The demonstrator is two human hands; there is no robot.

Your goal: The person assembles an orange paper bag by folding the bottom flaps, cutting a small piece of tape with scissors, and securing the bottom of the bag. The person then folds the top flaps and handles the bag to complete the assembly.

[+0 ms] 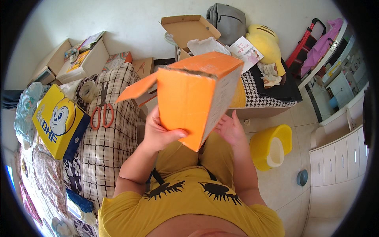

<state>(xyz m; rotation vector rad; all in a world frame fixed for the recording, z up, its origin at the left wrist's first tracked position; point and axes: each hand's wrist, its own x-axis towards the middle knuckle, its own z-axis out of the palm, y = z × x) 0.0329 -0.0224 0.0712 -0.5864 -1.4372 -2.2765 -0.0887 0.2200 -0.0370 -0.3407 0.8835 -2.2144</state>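
An orange cardboard box (185,102) is held up in front of my body, tilted, with one flap sticking out to the left. My left hand (158,132) grips its lower left edge, the thumb pressed on the front face. Beside the box's lower right side is my right hand (230,128), fingers spread and holding nothing; whether a fingertip touches the box I cannot tell. Scissors with orange handles (102,114) lie on the checked cloth to the left, near a roll of clear tape (87,91).
A yellow and blue box (59,120) rests on the bed (104,158) at left. Ahead are an open brown carton (189,31), a grey backpack (227,23) and a yellow plush toy (263,43). A yellow potty seat (272,146) and small blue bowl (302,177) stand on the floor at right.
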